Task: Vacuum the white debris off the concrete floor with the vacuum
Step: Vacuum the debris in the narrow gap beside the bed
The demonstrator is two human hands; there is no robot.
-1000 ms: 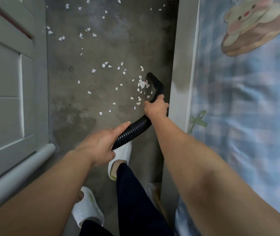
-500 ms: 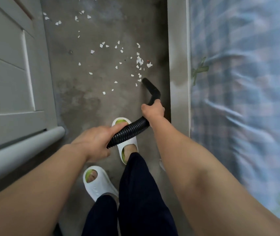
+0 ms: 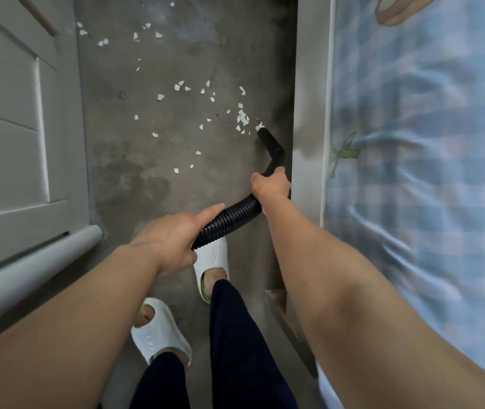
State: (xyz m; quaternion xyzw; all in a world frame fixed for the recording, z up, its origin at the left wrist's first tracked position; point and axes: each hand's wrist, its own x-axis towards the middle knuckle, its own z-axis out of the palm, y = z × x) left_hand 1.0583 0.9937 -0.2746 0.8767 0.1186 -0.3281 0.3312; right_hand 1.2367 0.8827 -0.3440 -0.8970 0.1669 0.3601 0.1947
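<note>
The vacuum's black nozzle (image 3: 271, 144) lies low over the concrete floor (image 3: 152, 184), with its mouth right against a white chip at the edge of the white debris (image 3: 242, 118). The thickest clump of scraps sits just left of the nozzle mouth. A thinner scatter spreads farther left of the nozzle, and more pieces lie well beyond it toward the far end of the floor. A few chips rest left of the nozzle's bend, on the nearer side.

Just behind that bend the right hand (image 3: 270, 185) is wrapped round the rigid tube, fingers curled under it and knuckles up. The ribbed black hose (image 3: 231, 216) curves back and left from the nozzle to the left hand (image 3: 173, 236). That hand grips it with the forefinger laid straight along the top and the other fingers closed beneath.

Nearer than the nozzle, under the hose, white slippers (image 3: 211, 258) stand on the floor below dark trouser legs (image 3: 235, 335). Just right of the nozzle rises a pale bed board (image 3: 309, 84); I cannot tell whether the two touch. A blue checked sheet (image 3: 427, 187) lies beyond the board. Far left of the nozzle stands a grey panelled door (image 3: 5, 128), with a pale tube (image 3: 29, 267) slanting along its foot.
</note>
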